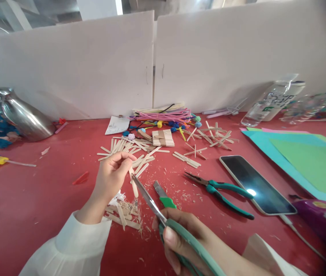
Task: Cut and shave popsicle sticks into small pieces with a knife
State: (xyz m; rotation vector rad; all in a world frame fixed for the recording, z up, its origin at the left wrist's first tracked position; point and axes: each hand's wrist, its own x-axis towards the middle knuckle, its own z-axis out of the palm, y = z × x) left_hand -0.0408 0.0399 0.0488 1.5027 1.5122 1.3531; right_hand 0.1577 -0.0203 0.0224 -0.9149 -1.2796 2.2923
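Observation:
Between the thumb and fingers of my left hand (113,179) is a wooden craft stick (134,187), its lower end pointing down toward the table. My right hand (184,237) grips green-handled scissors (150,200), and their blade tips meet the stick just below my left fingertips. Whether the blades cut into the wood I cannot tell. Under the scissors lies a green utility knife (165,194) with its blade pointing away. Cut stick pieces (125,219) and fine shavings are scattered below my left hand. Behind it spreads a loose pile of craft sticks (119,147).
Teal long-nose pliers (218,188) and a phone (257,184) lie at right, near coloured paper (303,165). Crossed-stick shapes (216,136), a bundle of sticks (163,138) and pipe cleaners (163,115) sit farther back. A metal jug (26,115) stands left; bottles (269,101) stand right.

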